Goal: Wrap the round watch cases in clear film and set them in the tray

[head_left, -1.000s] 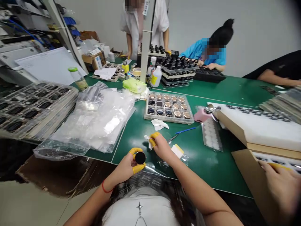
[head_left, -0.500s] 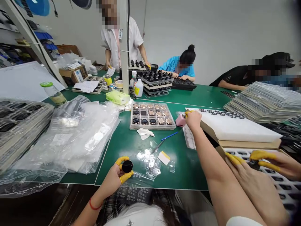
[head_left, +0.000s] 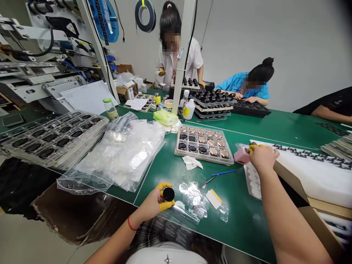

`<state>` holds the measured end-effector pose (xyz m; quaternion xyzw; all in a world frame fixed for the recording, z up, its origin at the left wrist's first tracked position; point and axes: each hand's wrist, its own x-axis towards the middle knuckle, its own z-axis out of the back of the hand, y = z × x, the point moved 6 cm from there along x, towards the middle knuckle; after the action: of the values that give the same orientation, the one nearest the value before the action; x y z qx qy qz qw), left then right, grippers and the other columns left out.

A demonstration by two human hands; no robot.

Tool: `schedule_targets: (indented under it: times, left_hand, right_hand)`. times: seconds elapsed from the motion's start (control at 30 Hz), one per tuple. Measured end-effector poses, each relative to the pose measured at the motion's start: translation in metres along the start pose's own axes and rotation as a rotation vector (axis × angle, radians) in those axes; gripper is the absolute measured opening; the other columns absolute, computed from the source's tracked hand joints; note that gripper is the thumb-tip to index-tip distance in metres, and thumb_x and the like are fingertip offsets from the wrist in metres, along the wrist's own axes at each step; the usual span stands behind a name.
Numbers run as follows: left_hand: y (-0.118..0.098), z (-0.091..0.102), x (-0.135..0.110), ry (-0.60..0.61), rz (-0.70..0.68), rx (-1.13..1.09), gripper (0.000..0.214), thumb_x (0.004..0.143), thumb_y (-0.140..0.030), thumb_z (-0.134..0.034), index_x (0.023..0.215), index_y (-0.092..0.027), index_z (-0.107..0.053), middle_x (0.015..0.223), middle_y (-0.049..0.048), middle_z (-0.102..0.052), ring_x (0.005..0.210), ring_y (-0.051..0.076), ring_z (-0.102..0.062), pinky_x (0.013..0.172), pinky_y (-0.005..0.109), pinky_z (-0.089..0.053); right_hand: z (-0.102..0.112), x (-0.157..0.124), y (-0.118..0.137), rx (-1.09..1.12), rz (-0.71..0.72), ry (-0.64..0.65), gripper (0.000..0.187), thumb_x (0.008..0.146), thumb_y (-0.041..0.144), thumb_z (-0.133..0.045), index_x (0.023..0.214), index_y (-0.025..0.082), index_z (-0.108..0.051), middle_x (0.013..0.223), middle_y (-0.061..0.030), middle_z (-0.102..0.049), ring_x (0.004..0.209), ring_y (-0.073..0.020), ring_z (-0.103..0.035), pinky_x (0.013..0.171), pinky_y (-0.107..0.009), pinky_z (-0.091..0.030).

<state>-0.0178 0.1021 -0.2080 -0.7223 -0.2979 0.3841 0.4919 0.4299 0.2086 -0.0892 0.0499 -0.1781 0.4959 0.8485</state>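
Note:
My left hand, with yellow finger cots, is shut on a round black disc, pinching its edge above the green mat. My right hand rests on top of a pink pump dispenser bottle, its yellow-capped fingers around the metal pump head. Crumpled clear plastic film lies just right of my left hand, next to a small white-and-yellow card. A white tissue lies below a tray of round black and copper-coloured parts.
A blue-handled tool and tweezers lie between my hands. White foam with black parts sits right. Plastic bags and stacked trays fill the left. Two co-workers sit across the bench among black-loaded trays.
My right hand has moved from the middle of the mat, where it held a white wipe, onto the pink bottle. My left hand still holds the disc. The view has swung and tilted up.

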Motion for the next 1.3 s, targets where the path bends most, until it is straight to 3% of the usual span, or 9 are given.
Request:
schedule_targets:
  times: [0.1,0.2,0.3,0.43,0.77,0.87,1.0,1.17,1.3]
  left_hand:
    - [-0.009,-0.005,-0.003,-0.005,0.009,-0.011,0.055,0.068,-0.026,-0.074,0.113,-0.019,-0.042,0.085,0.0007,-0.062,0.08,0.016,-0.065,0.082,0.033,-0.048]
    - [-0.022,-0.013,-0.006,0.01,0.014,0.007,0.055,0.068,-0.025,-0.075,0.113,-0.019,-0.043,0.085,0.0013,-0.064,0.083,0.017,-0.066,0.082,0.033,-0.048]
    - [-0.032,-0.022,-0.01,0.049,-0.003,0.041,0.052,0.069,-0.026,-0.074,0.113,-0.019,-0.045,0.089,0.0027,-0.065,0.083,0.017,-0.065,0.081,0.032,-0.049]
    - [-0.033,-0.024,-0.014,0.054,-0.036,0.098,0.052,0.071,-0.025,-0.072,0.116,-0.018,-0.046,0.094,0.0037,-0.065,0.082,0.015,-0.063,0.075,0.028,-0.049]
    - [-0.03,-0.026,-0.019,0.056,-0.045,0.112,0.049,0.072,-0.025,-0.07,0.115,-0.019,-0.047,0.091,0.0025,-0.063,0.078,0.014,-0.061,0.071,0.026,-0.048]
    - [-0.032,-0.028,-0.019,0.069,-0.067,0.116,0.045,0.073,-0.023,-0.069,0.113,-0.019,-0.05,0.098,0.0037,-0.061,0.078,0.013,-0.061,0.07,0.024,-0.048]
    - [-0.026,-0.023,-0.019,0.06,-0.033,0.122,0.05,0.072,-0.023,-0.07,0.116,-0.02,-0.048,0.08,-0.001,-0.06,0.067,0.009,-0.056,0.061,0.02,-0.044]
    - [-0.026,-0.016,-0.02,0.007,0.001,0.071,0.052,0.07,-0.027,-0.073,0.114,-0.02,-0.048,0.083,0.0001,-0.063,0.073,0.012,-0.061,0.07,0.024,-0.048]
    - [-0.03,-0.016,-0.022,0.0,0.026,0.07,0.053,0.068,-0.027,-0.075,0.113,-0.02,-0.048,0.083,0.0001,-0.064,0.078,0.014,-0.064,0.077,0.029,-0.05]
  right_hand:
    - [0.024,-0.042,0.042,0.146,0.13,-0.054,0.033,0.087,0.026,-0.046,0.105,0.01,-0.069,0.088,-0.021,-0.063,0.092,-0.0298,-0.052,0.077,-0.046,-0.031]
    - [0.06,-0.127,0.121,0.555,0.564,-0.098,0.024,0.086,0.022,-0.05,0.102,0.02,-0.068,0.092,-0.0098,-0.066,0.09,-0.0244,-0.054,0.086,-0.046,-0.035]
    - [0.092,-0.216,0.183,0.804,0.891,-0.107,0.029,0.085,0.013,-0.05,0.103,0.03,-0.064,0.09,-0.0013,-0.065,0.089,-0.02,-0.053,0.102,-0.051,-0.026]
    - [0.101,-0.274,0.211,0.874,0.968,-0.088,0.033,0.083,0.01,-0.052,0.108,0.029,-0.061,0.092,-0.0014,-0.064,0.091,-0.0203,-0.05,0.104,-0.05,-0.026]
    - [0.098,-0.276,0.204,0.833,0.918,-0.142,0.034,0.083,0.009,-0.05,0.11,0.027,-0.06,0.089,-0.0036,-0.063,0.091,-0.0222,-0.049,0.103,-0.05,-0.027]
    - [0.1,-0.279,0.209,0.856,0.985,-0.123,0.034,0.082,0.008,-0.05,0.109,0.026,-0.06,0.091,-0.003,-0.064,0.093,-0.0216,-0.049,0.104,-0.049,-0.027]
    - [0.098,-0.286,0.208,0.881,1.078,-0.062,0.034,0.081,0.006,-0.052,0.108,0.026,-0.06,0.092,-0.0007,-0.065,0.092,-0.0191,-0.05,0.106,-0.049,-0.025]
    - [0.093,-0.279,0.19,0.881,1.095,-0.071,0.035,0.08,0.005,-0.053,0.106,0.026,-0.061,0.091,-0.0009,-0.064,0.093,-0.0193,-0.051,0.106,-0.052,-0.022]
    - [0.094,-0.262,0.181,0.92,0.981,-0.11,0.033,0.082,0.007,-0.055,0.105,0.029,-0.061,0.085,-0.0001,-0.063,0.09,-0.0184,-0.052,0.105,-0.052,-0.024]
